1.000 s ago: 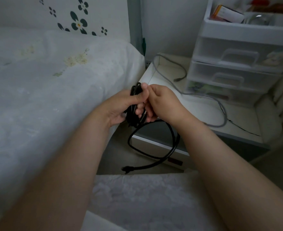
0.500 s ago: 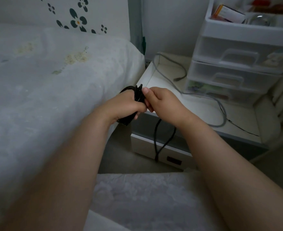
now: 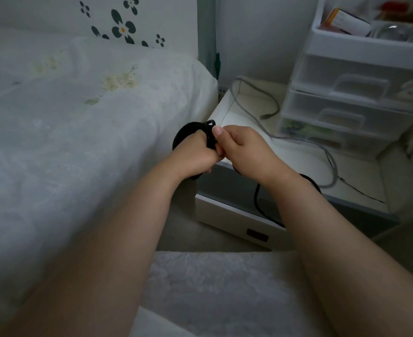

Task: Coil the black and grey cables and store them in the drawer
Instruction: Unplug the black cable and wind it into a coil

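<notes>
Since a second ago the hanging loop has shortened, most of it now wound into the bundle. Bed (image 3: 79, 142) left, nightstand (image 3: 298, 152) right. Grey cable (image 3: 256, 103) lies uncoiled on the nightstand top, past the right hand. Black cable (image 3: 186, 135): left hand (image 3: 193, 156) grips the coil; right hand (image 3: 244, 152) pinches it, loose tail dropping below the right wrist.

Bed (image 3: 79, 142) left; nightstand (image 3: 361, 190) right, bearing drawer unit (image 3: 361, 98) and cable (image 3: 256, 110).
</notes>
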Demonstrator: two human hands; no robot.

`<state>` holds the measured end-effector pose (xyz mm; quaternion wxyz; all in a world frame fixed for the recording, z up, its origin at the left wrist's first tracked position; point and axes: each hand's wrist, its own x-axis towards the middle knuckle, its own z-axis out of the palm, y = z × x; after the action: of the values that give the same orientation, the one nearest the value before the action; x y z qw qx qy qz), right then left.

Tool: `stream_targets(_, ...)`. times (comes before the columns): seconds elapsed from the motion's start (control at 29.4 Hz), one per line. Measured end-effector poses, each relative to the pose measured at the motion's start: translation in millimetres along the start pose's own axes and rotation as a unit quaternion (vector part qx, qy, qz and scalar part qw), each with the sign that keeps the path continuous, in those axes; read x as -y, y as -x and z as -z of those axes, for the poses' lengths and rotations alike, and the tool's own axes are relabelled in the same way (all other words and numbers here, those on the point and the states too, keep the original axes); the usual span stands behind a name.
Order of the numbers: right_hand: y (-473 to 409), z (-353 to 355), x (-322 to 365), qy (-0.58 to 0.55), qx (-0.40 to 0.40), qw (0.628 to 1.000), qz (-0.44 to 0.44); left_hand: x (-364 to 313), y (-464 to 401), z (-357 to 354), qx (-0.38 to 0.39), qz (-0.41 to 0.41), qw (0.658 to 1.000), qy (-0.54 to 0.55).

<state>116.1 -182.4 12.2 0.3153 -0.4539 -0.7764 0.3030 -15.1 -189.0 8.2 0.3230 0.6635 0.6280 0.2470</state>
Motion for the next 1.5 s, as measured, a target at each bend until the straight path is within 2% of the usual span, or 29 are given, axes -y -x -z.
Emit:
stream_targets(0.1,-1,2,-2,-0.004,-0.019,1.000,-0.003,-3,0,-1,-0.019,-0.026,0.999,-0.003)
stream_targets(0.2,-4,8,-9,0.052,-0.038,0.998,-0.009,-5,4,0,-0.021,-0.049,0.998,0.014)
stream_targets(0.37,-7,20,-15,0.017,-0.076,0.996,-0.040,-11,17,8,0.089,-0.062,0.993,0.053)
stream_targets(0.58,-4,24,-15,-0.020,-0.105,0.993,-0.039,-16,30,14,0.193,-0.087,0.959,0.189)
stream_targets(0.78,-7,26,-24,0.003,-0.154,0.988,-0.024,-16,36,22,0.184,-0.109,0.942,0.258)
stream_targets(0.95,-5,23,-21,-0.095,-0.227,0.969,0.033,-15,35,22,0.179,-0.124,0.929,0.299)
stream_targets(1.12,-3,22,-18,-0.168,-0.283,0.943,0.058,-13,33,22,0.162,-0.099,0.938,0.289)
stream_targets(1.33,0,20,-12,-0.222,-0.315,0.920,0.070,-15,33,21,0.169,-0.085,0.927,0.323)
stream_targets(1.5,1,16,-8,-0.218,-0.340,0.912,0.072,-16,32,21,0.162,-0.083,0.925,0.332)
